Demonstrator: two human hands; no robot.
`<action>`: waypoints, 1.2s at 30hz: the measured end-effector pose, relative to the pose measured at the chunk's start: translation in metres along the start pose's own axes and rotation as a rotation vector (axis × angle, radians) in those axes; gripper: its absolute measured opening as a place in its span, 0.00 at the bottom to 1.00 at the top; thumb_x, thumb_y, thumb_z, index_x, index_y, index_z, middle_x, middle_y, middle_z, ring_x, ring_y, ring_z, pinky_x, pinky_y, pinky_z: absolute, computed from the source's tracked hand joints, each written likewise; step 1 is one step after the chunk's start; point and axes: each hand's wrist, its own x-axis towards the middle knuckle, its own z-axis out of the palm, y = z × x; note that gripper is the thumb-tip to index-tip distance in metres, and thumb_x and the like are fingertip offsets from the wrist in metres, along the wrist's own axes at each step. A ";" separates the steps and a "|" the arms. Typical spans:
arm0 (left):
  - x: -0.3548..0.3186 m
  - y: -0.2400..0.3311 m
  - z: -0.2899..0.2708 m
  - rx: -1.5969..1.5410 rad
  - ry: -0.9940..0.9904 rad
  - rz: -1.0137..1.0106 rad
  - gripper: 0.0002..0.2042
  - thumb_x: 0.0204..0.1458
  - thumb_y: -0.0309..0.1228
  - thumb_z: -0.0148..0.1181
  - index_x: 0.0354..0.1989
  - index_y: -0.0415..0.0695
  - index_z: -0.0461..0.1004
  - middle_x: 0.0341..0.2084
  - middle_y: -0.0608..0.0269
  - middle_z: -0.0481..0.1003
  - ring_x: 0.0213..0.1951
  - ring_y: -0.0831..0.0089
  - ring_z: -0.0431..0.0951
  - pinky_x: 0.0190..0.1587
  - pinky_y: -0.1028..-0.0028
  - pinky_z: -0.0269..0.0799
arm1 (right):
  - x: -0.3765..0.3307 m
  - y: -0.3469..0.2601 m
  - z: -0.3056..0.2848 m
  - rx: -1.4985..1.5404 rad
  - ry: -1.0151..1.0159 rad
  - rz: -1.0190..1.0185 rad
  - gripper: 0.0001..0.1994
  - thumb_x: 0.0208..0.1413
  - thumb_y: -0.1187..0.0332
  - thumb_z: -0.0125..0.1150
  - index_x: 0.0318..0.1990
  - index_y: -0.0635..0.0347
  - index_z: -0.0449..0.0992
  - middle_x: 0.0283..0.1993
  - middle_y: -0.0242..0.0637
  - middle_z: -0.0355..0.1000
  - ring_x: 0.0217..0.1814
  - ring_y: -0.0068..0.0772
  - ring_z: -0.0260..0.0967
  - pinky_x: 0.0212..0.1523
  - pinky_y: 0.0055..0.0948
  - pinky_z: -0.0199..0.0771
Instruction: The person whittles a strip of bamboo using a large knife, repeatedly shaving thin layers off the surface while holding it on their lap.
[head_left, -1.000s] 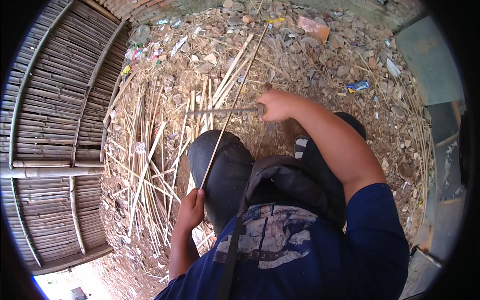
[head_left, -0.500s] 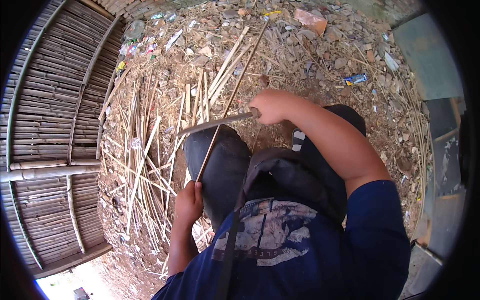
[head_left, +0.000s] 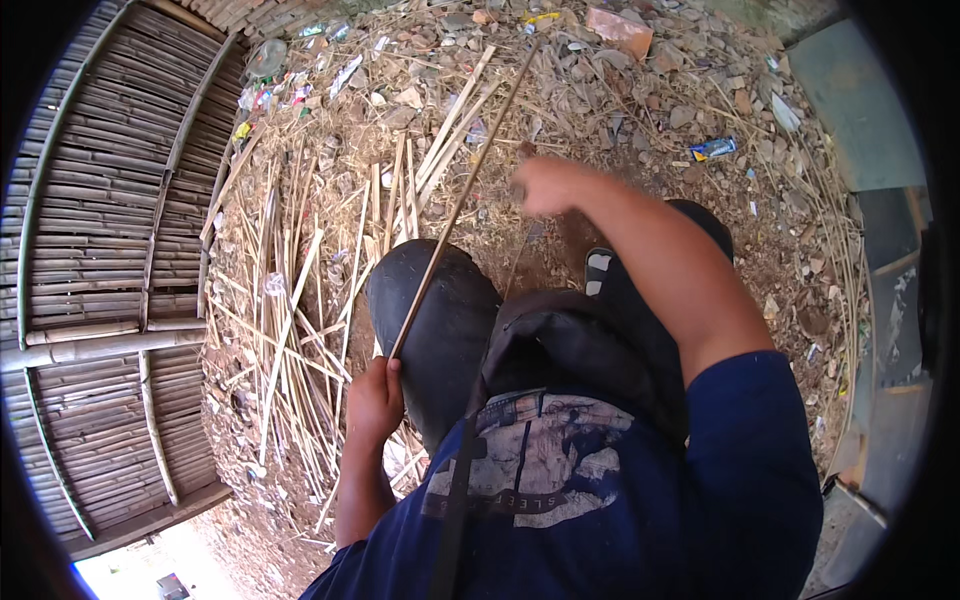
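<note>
My left hand (head_left: 376, 400) is closed around the lower end of a long, thin bamboo strip (head_left: 440, 250). The strip slants up and away to the right, passing over my bent left knee (head_left: 425, 300). To the right of the strip, my right hand (head_left: 550, 187) is closed in a fist, slightly blurred. It grips a knife by its handle (head_left: 517, 190); the blade cannot be made out now, though it shows plainly in the earlier frame. The fist is apart from the strip.
Many split bamboo strips (head_left: 285, 350) lie strewn on the ground to the left. A slatted bamboo panel (head_left: 100, 200) stands at the far left. Stones, litter and a reddish brick (head_left: 620, 32) lie ahead. Grey-green boards (head_left: 850, 110) line the right side.
My right hand has lifted slightly up and right, and the knife blade has come off the bamboo strip. My left hand holds the strip in nearly the same place.
</note>
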 end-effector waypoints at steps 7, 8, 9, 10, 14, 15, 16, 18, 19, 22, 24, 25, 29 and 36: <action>0.002 -0.006 -0.001 0.001 0.021 0.021 0.17 0.67 0.39 0.48 0.30 0.39 0.69 0.21 0.39 0.74 0.28 0.35 0.75 0.31 0.46 0.67 | 0.002 0.012 -0.009 0.062 0.094 0.074 0.12 0.51 0.67 0.58 0.40 0.64 0.78 0.37 0.49 0.77 0.40 0.44 0.77 0.43 0.42 0.77; 0.000 -0.007 0.002 -0.018 0.027 0.016 0.17 0.67 0.39 0.48 0.30 0.39 0.69 0.21 0.39 0.73 0.27 0.35 0.75 0.31 0.46 0.67 | 0.000 -0.009 -0.006 0.041 0.124 -0.015 0.12 0.51 0.68 0.58 0.40 0.64 0.78 0.37 0.49 0.77 0.40 0.43 0.77 0.43 0.42 0.77; -0.002 -0.010 0.005 -0.037 0.034 0.011 0.17 0.67 0.40 0.48 0.30 0.39 0.69 0.21 0.40 0.73 0.27 0.36 0.75 0.31 0.46 0.67 | -0.003 -0.027 -0.009 0.014 -0.033 -0.032 0.12 0.50 0.69 0.58 0.40 0.65 0.78 0.38 0.50 0.77 0.41 0.45 0.77 0.44 0.42 0.77; -0.002 -0.012 0.007 -0.018 0.042 0.018 0.17 0.67 0.40 0.48 0.29 0.40 0.69 0.21 0.40 0.73 0.27 0.36 0.75 0.31 0.47 0.67 | -0.001 -0.024 -0.006 0.012 -0.006 -0.065 0.12 0.49 0.70 0.58 0.40 0.65 0.78 0.38 0.50 0.77 0.40 0.46 0.77 0.43 0.43 0.77; 0.002 -0.019 0.012 0.008 0.077 0.075 0.17 0.67 0.40 0.48 0.29 0.41 0.69 0.20 0.41 0.74 0.26 0.38 0.75 0.28 0.48 0.68 | 0.008 0.032 -0.006 0.078 0.121 0.083 0.11 0.48 0.71 0.56 0.39 0.63 0.79 0.34 0.49 0.77 0.37 0.47 0.77 0.40 0.44 0.76; 0.002 -0.021 0.011 0.009 0.087 0.088 0.17 0.67 0.40 0.48 0.29 0.41 0.69 0.20 0.42 0.74 0.25 0.38 0.75 0.28 0.48 0.67 | 0.006 0.038 -0.016 0.084 0.130 0.144 0.11 0.48 0.71 0.55 0.38 0.63 0.79 0.33 0.49 0.77 0.36 0.46 0.77 0.39 0.44 0.76; -0.002 -0.024 0.012 0.010 0.090 0.092 0.16 0.67 0.40 0.48 0.29 0.41 0.69 0.20 0.42 0.73 0.25 0.38 0.75 0.27 0.48 0.67 | 0.004 0.036 -0.023 0.094 0.128 0.204 0.10 0.48 0.71 0.55 0.37 0.63 0.79 0.32 0.49 0.77 0.35 0.46 0.77 0.38 0.44 0.76; -0.008 -0.027 0.008 -0.005 0.090 0.074 0.16 0.67 0.39 0.48 0.30 0.41 0.69 0.19 0.42 0.73 0.24 0.38 0.75 0.27 0.47 0.67 | 0.000 0.022 -0.024 0.116 0.145 0.137 0.10 0.48 0.69 0.57 0.36 0.62 0.79 0.31 0.49 0.77 0.34 0.47 0.76 0.37 0.44 0.75; -0.011 -0.029 0.009 -0.017 0.082 0.067 0.16 0.67 0.39 0.48 0.30 0.41 0.69 0.18 0.42 0.73 0.24 0.37 0.74 0.27 0.46 0.67 | 0.000 0.015 -0.018 0.108 0.160 0.093 0.10 0.48 0.69 0.58 0.36 0.61 0.80 0.31 0.49 0.77 0.34 0.47 0.76 0.38 0.44 0.75; -0.027 -0.045 0.015 0.035 0.093 0.039 0.16 0.66 0.38 0.49 0.29 0.41 0.70 0.18 0.41 0.73 0.23 0.37 0.74 0.27 0.46 0.66 | -0.012 -0.014 -0.017 -0.004 0.097 -0.077 0.12 0.46 0.68 0.60 0.39 0.60 0.80 0.32 0.49 0.76 0.38 0.47 0.77 0.40 0.44 0.75; -0.038 -0.056 0.018 0.041 0.085 0.025 0.15 0.66 0.37 0.49 0.29 0.41 0.70 0.18 0.41 0.73 0.25 0.38 0.75 0.28 0.46 0.67 | -0.013 -0.001 -0.018 -0.026 0.041 -0.101 0.13 0.46 0.68 0.60 0.40 0.59 0.80 0.33 0.48 0.76 0.40 0.48 0.77 0.41 0.45 0.75; -0.040 -0.062 0.019 0.044 0.089 0.042 0.15 0.66 0.37 0.49 0.29 0.41 0.70 0.19 0.41 0.73 0.25 0.38 0.75 0.28 0.46 0.67 | -0.008 0.025 -0.007 0.104 0.177 -0.005 0.13 0.44 0.68 0.60 0.40 0.59 0.80 0.34 0.48 0.76 0.40 0.49 0.77 0.41 0.45 0.75; -0.047 -0.065 0.015 0.063 0.131 0.022 0.14 0.65 0.36 0.49 0.29 0.41 0.70 0.18 0.43 0.73 0.24 0.38 0.74 0.28 0.48 0.67 | -0.013 0.006 -0.033 0.025 0.111 0.080 0.12 0.44 0.68 0.58 0.39 0.59 0.79 0.33 0.48 0.76 0.39 0.49 0.76 0.41 0.45 0.76; -0.066 -0.086 0.026 0.092 0.167 0.054 0.13 0.65 0.35 0.50 0.28 0.43 0.69 0.17 0.45 0.72 0.21 0.40 0.74 0.25 0.48 0.66 | -0.008 0.026 -0.013 0.045 0.176 0.020 0.11 0.44 0.69 0.63 0.36 0.61 0.79 0.32 0.48 0.77 0.36 0.50 0.76 0.38 0.46 0.74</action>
